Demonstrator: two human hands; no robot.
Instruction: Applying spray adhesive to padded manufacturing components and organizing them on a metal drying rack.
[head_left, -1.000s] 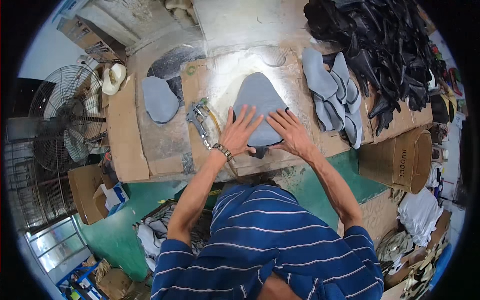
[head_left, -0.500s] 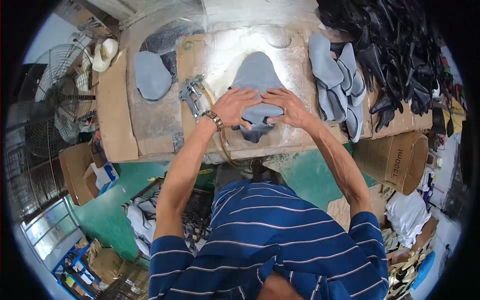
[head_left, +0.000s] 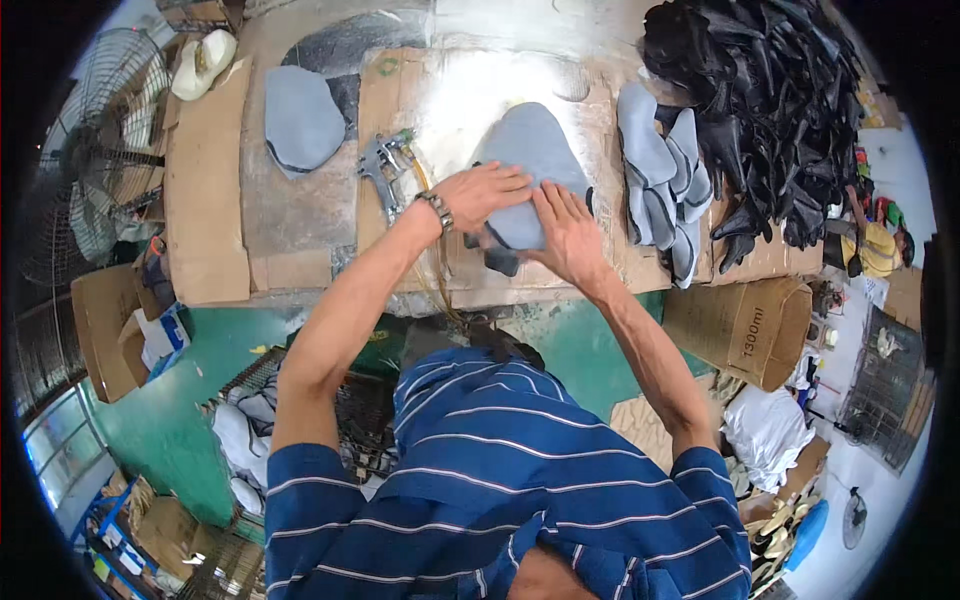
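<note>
A grey, saddle-shaped pad (head_left: 535, 138) lies on the worktable in front of me, its narrower rounded end pointing away. Part of a black base piece (head_left: 502, 262) shows beneath its near edge. My left hand (head_left: 487, 192) rests on the pad's left side, fingers stretched out and its thumb blurred near the lower edge. Flat against the right side lies my right hand (head_left: 570, 232), fingers extended and pointing away. The fingertips of both hands almost meet on the pad. Left of it, a metal spray gun (head_left: 383, 168) with a yellowish hose lies on the cardboard.
Another grey pad (head_left: 302, 118) lies at the left. Several grey pads (head_left: 648, 145) are stacked on the right, beside a heap of black shells (head_left: 770, 120). A cardboard box (head_left: 740, 330) stands below the right table edge. A wire fan (head_left: 105, 160) is at far left.
My right hand has turned and slid down along the pad's right side. The pad has turned slightly, and less of the black base shows at its near end. The whole view has shifted somewhat.
</note>
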